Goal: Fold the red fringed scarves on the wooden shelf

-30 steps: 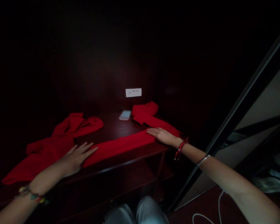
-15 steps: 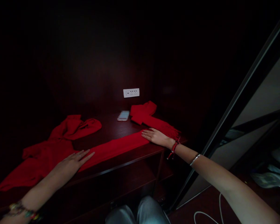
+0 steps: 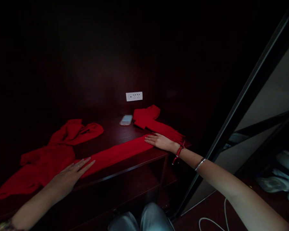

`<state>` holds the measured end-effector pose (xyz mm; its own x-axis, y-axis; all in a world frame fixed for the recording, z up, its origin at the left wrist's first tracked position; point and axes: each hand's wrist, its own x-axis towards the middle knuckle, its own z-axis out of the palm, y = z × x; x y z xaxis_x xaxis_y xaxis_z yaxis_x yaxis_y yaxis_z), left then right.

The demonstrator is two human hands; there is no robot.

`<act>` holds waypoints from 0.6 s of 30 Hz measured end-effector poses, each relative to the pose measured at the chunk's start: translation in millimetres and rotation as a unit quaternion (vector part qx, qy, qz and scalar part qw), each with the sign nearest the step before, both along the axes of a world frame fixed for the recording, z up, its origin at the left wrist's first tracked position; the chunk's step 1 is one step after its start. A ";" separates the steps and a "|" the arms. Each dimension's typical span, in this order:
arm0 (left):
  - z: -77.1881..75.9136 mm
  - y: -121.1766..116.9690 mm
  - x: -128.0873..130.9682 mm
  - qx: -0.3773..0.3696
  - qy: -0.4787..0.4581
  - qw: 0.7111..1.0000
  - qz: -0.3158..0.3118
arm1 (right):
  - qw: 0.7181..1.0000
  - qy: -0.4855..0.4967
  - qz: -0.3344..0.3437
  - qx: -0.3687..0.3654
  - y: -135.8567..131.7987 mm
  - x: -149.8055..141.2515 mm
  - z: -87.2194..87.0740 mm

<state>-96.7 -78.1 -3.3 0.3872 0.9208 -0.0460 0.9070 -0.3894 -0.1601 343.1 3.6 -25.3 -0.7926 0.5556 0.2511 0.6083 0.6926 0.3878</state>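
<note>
A red scarf (image 3: pixel 118 154) lies along the front of a dark wooden shelf, its middle stretch narrow and smooth. My left hand (image 3: pixel 71 173) rests flat on it toward the left, fingers stretched out. Farther right, my right hand (image 3: pixel 160 141) lies palm down on the other end of that stretch, fingers extended. Crumpled red fabric (image 3: pixel 47 157) spreads loosely on the left. Behind my right hand is a bunched part with a fringed end (image 3: pixel 167 130). Whether all the red cloth is one piece, I cannot tell.
A pale, blurred-out flat object (image 3: pixel 126 120) lies at the back of the shelf (image 3: pixel 110 130). Above it a white socket plate (image 3: pixel 134 96) is set in the wall. A framed panel (image 3: pixel 262 106) leans at right. A white cable (image 3: pixel 212 219) loops on the floor.
My left hand has slid slightly left and down over the cloth. My right hand stays on the scarf, and the view has shifted a little.
</note>
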 end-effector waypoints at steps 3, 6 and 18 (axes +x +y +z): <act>17.0 3.9 12.7 -0.085 -0.008 0.996 -0.001 | 0.999 0.028 -0.019 -0.041 -0.3 3.9 2.8; 34.4 16.7 59.4 -0.124 -0.044 0.991 -0.041 | 0.993 0.080 -0.054 -0.066 0.4 7.5 7.0; -18.4 52.3 176.1 0.016 -0.089 0.993 -0.076 | 0.999 -0.008 -0.032 -0.017 2.8 15.2 19.4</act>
<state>79.4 -25.7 -21.7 0.5220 0.8506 0.0636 0.8527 -0.5221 -0.0162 358.3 6.4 -6.0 -0.7593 0.6129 0.2186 0.6452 0.6654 0.3754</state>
